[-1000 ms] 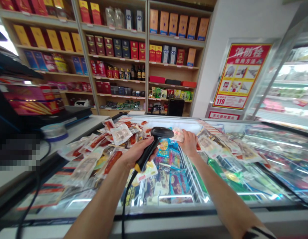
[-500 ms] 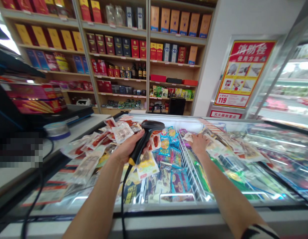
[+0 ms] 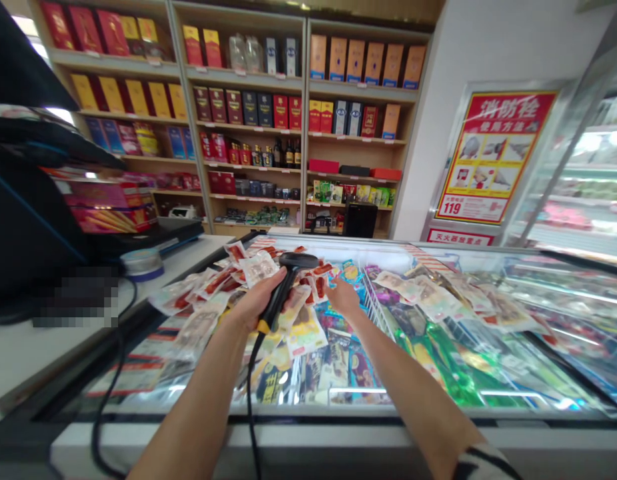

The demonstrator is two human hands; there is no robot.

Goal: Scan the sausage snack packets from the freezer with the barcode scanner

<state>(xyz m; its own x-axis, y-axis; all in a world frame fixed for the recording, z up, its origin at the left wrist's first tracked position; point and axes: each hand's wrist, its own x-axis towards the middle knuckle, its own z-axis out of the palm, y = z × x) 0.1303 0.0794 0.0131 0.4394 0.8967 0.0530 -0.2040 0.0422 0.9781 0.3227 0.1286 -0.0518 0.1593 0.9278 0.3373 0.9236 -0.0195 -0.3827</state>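
Note:
My left hand (image 3: 256, 305) is closed around the handle of a black barcode scanner (image 3: 297, 262), whose head points away over a chest freezer (image 3: 338, 419). Its cable (image 3: 249, 400) hangs down along my forearm. A heap of clear snack packets (image 3: 208, 288) with red sausage pieces lies on the freezer's glass lid, around and left of the scanner. My right hand (image 3: 341, 297) reaches left, fingers stretched out and touching a packet (image 3: 316, 285) just under the scanner head. It holds nothing that I can see.
More packets (image 3: 438, 293) lie spread on the lid to the right. A white counter (image 3: 28, 347) with a black register and a round blue-rimmed object (image 3: 141, 263) stands left. Shelves of boxed bottles (image 3: 268, 113) fill the back wall. A red poster (image 3: 493, 153) hangs right.
My right hand put a packet down on the right-hand spread, then swung left to the packets under the scanner. The scanner in my left hand dropped slightly and drifted left.

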